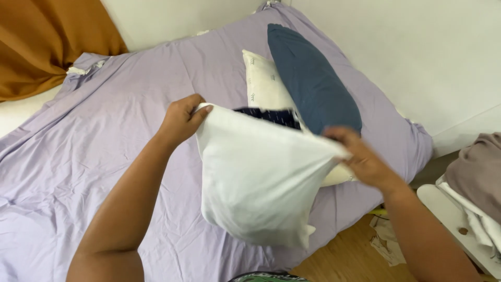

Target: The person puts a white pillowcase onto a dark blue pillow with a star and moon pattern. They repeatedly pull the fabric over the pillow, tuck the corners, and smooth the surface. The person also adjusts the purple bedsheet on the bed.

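Both hands grip soft white pillowcase, lilac sheet

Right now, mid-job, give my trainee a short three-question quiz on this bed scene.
1. True or false: both hands grip the white fabric pillowcase.
2. Which hand holds its upper corner nearest the orange curtain?
3. What lies on the lilac bedsheet beyond the pillowcase: (a) a dark blue pillow, (b) a red blanket?

Key
1. True: left hand, right hand.
2. Left.
3. (a), the dark blue pillow.
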